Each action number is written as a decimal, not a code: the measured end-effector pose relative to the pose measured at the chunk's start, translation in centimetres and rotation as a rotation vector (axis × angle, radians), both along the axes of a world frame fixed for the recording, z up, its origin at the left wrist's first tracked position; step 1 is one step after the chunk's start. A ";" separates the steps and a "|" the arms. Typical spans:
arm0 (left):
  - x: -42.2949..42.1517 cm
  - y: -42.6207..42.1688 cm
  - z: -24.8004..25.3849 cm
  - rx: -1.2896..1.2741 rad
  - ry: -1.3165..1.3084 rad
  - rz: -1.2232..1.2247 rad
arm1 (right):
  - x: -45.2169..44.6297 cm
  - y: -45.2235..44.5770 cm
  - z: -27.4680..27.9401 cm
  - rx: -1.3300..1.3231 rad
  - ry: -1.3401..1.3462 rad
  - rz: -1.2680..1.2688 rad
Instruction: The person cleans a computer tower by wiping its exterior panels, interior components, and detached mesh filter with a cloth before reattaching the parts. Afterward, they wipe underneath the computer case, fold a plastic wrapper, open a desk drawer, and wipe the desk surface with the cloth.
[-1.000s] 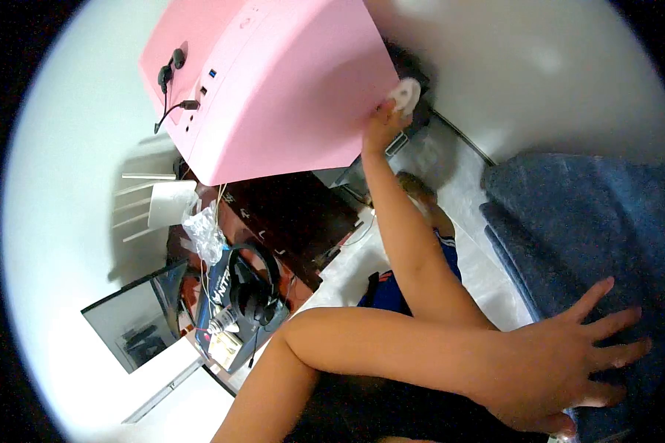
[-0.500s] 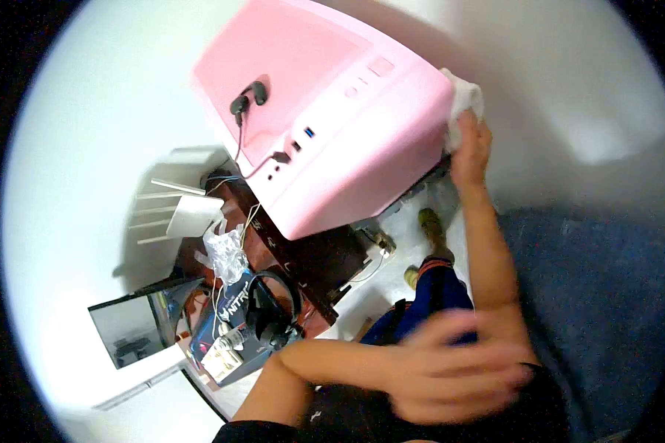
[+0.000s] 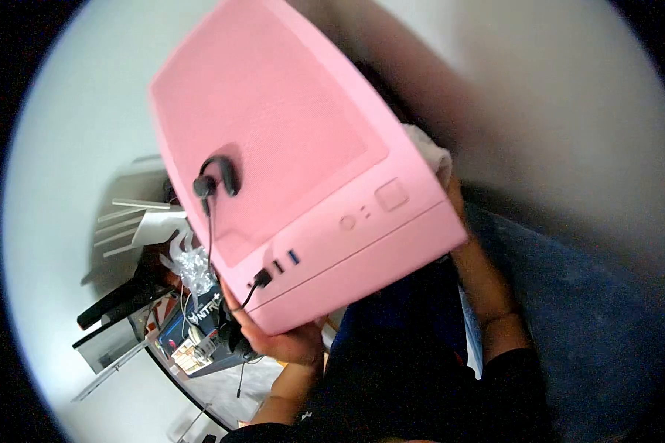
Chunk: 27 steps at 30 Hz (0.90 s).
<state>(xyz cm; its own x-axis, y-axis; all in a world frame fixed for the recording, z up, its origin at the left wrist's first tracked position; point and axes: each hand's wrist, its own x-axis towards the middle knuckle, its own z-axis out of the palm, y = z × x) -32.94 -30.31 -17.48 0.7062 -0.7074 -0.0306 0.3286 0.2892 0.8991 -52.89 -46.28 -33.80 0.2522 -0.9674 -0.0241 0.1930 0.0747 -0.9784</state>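
The pink computer case [image 3: 362, 288] fills the middle of the head view, tilted, with its mesh top and port strip facing me. My left hand [image 3: 292, 345] is wrapped round its lower left corner, fingers along the side. At the right side, my right hand [image 3: 454, 198] is closed on a white cloth [image 3: 430, 153] against the case; most of its fingers are hidden. A black ear-hook earphone [image 3: 229, 177] lies on the mesh, and its cable plug [image 3: 261, 278] sits in a port on the strip.
Left of the case are a white router [image 3: 155, 227] with several antennas, a crumpled clear plastic bag [image 3: 191, 264] and a dark NITRO box [image 3: 204, 310]. A monitor [image 3: 107, 347] stands at far left. Blue flooring [image 3: 569, 310] lies to the right, beside a pale wall.
My left hand has gone from in front of my body to the case's lower left corner. The case now appears lower, closer and turned; my right hand remains at its right side with the cloth.
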 end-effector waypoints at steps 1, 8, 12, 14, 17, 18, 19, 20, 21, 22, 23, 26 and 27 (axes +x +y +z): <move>0.1 -0.1 0.4 0.135 -0.036 0.088 | 1.0 1.6 2.9 0.049 0.044 -0.052; 2.6 0.4 0.8 0.394 -0.779 0.222 | 3.9 5.1 2.8 -0.133 0.076 -0.044; 6.6 2.2 0.4 0.193 -0.348 0.211 | 6.2 7.6 2.5 -0.144 0.022 -0.083; 7.9 2.7 0.4 0.176 -0.260 0.172 | 6.8 8.7 2.3 -0.232 0.082 -0.117; 7.5 1.9 0.6 0.247 -0.235 0.238 | 6.9 8.9 1.2 -0.227 0.173 -0.046; 7.1 1.7 0.7 0.287 -0.241 0.285 | 6.8 8.7 0.6 -0.222 0.202 -0.020; 7.9 2.7 0.3 0.377 -0.420 0.266 | 6.8 8.7 -1.9 -0.071 0.267 -0.058; 8.2 2.9 0.3 0.297 -0.379 0.233 | 6.9 8.8 -4.4 0.082 0.323 -0.092; 8.4 3.0 0.1 0.335 -0.500 0.296 | 6.4 8.6 -8.7 0.168 0.260 -0.067; 8.6 3.2 -0.4 0.361 -0.620 0.358 | 6.4 7.6 -9.3 0.217 0.395 -0.019; 9.6 4.0 -1.0 0.360 -0.697 0.356 | 6.3 6.7 -9.8 0.261 0.529 0.040; 11.6 6.7 -1.8 0.429 -0.973 0.366 | 7.5 3.5 -11.0 0.453 0.533 0.004; 11.3 7.0 -1.6 0.495 -1.095 0.378 | 7.8 2.8 -12.4 0.495 0.504 -0.002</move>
<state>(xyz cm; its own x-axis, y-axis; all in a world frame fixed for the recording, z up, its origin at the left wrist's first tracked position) -21.60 -23.31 -19.10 0.6845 -0.5357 0.4944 -0.6858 -0.2435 0.6858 -45.09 -43.48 -46.25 0.0923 -0.8131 -0.5748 -0.2743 0.5342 -0.7996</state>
